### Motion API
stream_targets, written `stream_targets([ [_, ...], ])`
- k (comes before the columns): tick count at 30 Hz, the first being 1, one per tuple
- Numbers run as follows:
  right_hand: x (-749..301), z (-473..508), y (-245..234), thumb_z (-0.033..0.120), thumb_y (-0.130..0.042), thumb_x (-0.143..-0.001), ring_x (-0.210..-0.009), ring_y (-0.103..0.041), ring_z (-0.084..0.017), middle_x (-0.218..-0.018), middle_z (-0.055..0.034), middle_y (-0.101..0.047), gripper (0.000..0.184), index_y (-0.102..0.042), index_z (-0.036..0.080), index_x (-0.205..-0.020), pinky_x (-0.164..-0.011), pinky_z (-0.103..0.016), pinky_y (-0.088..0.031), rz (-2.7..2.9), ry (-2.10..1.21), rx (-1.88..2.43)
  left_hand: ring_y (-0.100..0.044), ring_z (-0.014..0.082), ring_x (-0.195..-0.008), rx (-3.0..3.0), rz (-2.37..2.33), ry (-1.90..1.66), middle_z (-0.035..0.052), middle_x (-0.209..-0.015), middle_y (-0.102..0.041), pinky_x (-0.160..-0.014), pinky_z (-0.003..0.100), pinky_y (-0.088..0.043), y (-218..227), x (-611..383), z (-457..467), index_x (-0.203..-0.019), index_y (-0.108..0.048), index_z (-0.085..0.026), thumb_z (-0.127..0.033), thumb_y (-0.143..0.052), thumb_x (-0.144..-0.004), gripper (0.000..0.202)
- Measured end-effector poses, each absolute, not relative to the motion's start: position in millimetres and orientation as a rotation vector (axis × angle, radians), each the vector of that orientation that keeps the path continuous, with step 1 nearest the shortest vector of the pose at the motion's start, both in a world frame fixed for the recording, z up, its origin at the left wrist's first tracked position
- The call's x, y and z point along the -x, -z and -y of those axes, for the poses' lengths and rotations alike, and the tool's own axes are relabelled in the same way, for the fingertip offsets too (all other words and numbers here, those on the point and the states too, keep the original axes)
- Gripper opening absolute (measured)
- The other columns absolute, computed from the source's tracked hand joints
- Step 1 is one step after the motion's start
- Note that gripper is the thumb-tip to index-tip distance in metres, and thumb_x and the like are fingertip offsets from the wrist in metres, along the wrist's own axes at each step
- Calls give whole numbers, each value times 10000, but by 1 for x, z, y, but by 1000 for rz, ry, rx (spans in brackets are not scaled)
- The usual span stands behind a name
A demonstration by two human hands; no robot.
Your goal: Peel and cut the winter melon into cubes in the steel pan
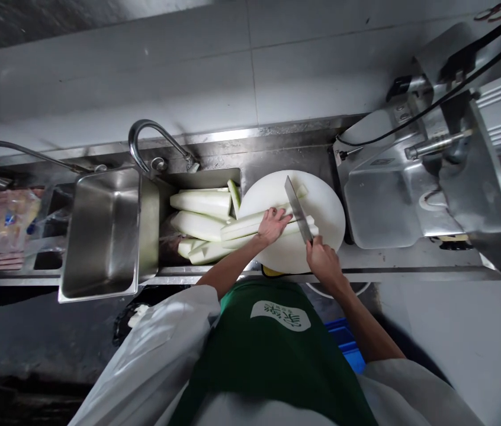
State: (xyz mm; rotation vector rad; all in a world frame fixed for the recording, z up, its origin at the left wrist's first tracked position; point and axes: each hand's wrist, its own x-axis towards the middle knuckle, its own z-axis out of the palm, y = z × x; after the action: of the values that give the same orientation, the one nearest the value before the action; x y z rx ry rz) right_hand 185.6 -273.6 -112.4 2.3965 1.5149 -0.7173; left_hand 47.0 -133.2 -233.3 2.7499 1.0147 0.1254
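Observation:
My right hand (324, 264) grips the handle of a kitchen knife (298, 208), its fingers wrapped round it. The broad blade slants across long strips of pale, peeled gourd (250, 225). On top of the strips, my left hand (272, 226) presses down with bent fingers, just left of the blade. Beneath lies a round white cutting board (272, 189). The strips' left ends reach over the sink. Short cut ends (312, 227) lie right of the blade, and another pale piece (301, 191) is near its tip.
Larger peeled gourd pieces (201, 203) fill the sink on the left, below a curved faucet (144, 127). A steel pan (99, 231) stands further left, near bagged pink meat slices (4, 231). A slicing machine (477, 189) stands close on the right.

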Motion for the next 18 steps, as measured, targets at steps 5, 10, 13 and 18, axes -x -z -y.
stream_targets([
  [5,-183,274,111,338,-350,-1111,-969,-759,-314,-1010,-218,-742,288,-509,109,-1183,-768,-321,-494,-1514,768,-2348,-460,322,-1195,-2753,-1000,-120,91,-1370,-587,-994,494,-410,228,-48,134,-1397,-623,-340,-340,-369,-1079,407],
  [10,-187,261,119,320,-337,-1113,-992,-755,-310,-1022,-224,-740,294,-508,92,-1186,-778,-323,-495,-1512,833,-2319,-455,326,-1193,-2717,-998,-110,94,-1355,-596,-998,492,-414,224,-48,134,-1380,-639,-330,-347,-372,-1077,404],
  [13,-187,252,128,323,-334,-1113,-996,-753,-305,-1051,-234,-737,308,-502,82,-1207,-791,-326,-495,-1496,852,-2315,-456,331,-1182,-2717,-990,-121,86,-1361,-595,-994,487,-413,226,-48,133,-1390,-634,-326,-349,-358,-1080,416],
  [18,-182,236,150,313,-319,-1118,-1022,-745,-303,-1077,-236,-740,339,-486,56,-1263,-809,-320,-483,-1451,881,-2366,-446,329,-1204,-2705,-970,-148,84,-1378,-587,-1019,483,-394,231,-49,133,-1398,-629,-328,-337,-362,-1083,413],
])
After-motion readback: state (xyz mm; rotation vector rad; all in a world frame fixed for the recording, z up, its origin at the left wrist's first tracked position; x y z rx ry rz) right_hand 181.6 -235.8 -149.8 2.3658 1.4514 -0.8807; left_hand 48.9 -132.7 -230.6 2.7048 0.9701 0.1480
